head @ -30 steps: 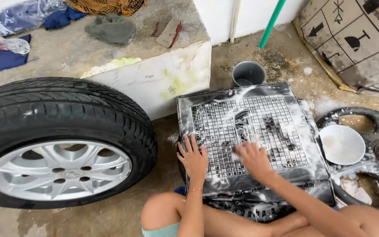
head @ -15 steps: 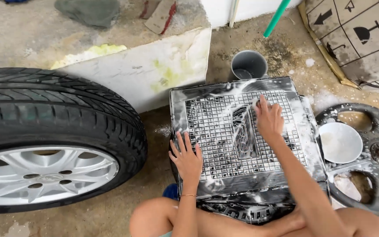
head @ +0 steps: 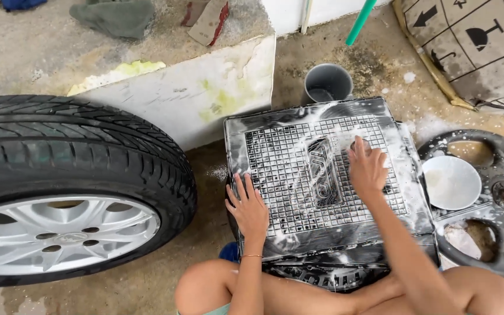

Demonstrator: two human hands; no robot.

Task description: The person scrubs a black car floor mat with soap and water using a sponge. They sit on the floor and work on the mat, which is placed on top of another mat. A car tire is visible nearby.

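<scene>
A black rubber car floor mat [head: 298, 175] with a grid pattern lies in front of me, covered in white soap foam. My left hand [head: 248, 205] rests flat on its near left edge with fingers spread. Pressed palm-down on the mat's right half is my right hand [head: 367, 166], fingers together; a dark object peeks out at its fingertips, but what it is cannot be told. More mats are stacked beneath it [head: 322, 274]. My bare knees are at the bottom of the view.
A car wheel with a silver rim [head: 59, 192] lies at the left. A grey cup [head: 326, 83] stands behind the mat. At the right a white bowl [head: 451, 182] sits on a black wheel cover [head: 497, 204]. A concrete step [head: 193, 93], a green pole [head: 361, 21] and a cardboard box [head: 479, 46] lie beyond.
My right hand moved from the mat's near middle up to its far right, then a little back toward me. The left hand stayed on the left edge.
</scene>
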